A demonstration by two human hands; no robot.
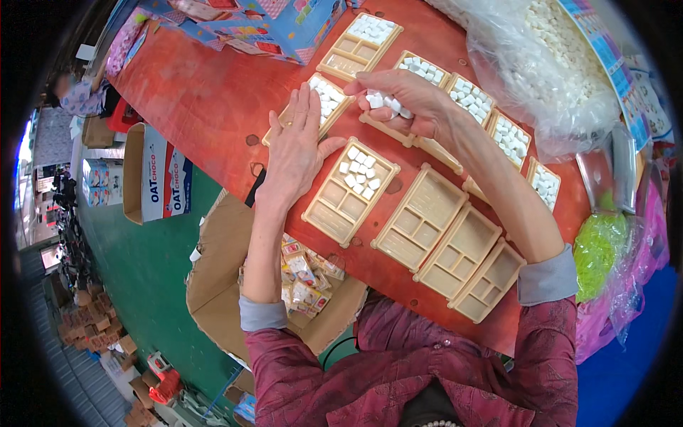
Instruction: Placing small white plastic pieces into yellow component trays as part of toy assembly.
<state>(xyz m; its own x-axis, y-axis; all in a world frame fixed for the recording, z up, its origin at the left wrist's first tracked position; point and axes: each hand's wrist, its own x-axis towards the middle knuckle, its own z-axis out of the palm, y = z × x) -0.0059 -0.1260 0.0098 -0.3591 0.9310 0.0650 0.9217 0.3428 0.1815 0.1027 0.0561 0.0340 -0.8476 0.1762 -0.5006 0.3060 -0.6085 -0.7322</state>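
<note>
My right hand (420, 103) is curled, palm partly up, around a handful of small white cubes (384, 104), over the trays at the table's middle. My left hand (295, 146) is stretched out with its fingers over a beige compartment tray (326, 99), whose large section holds white cubes. Whether the fingers touch these is hard to tell. Just right of the left hand lies a tray (350, 191) with a loose layer of cubes in its large section and bare smaller sections. Closer to me, a bare tray (421, 217) overlaps a second tray (459, 252) and a third (488, 282).
More cube-filled trays (511, 139) line the far right of the red table (206, 75). Behind them lies a clear plastic bag (562, 85) of white cubes. An open cardboard box (213, 285) with small packets (306, 274) stands below the table's left edge. Blue printed packaging (284, 32) lies at the back.
</note>
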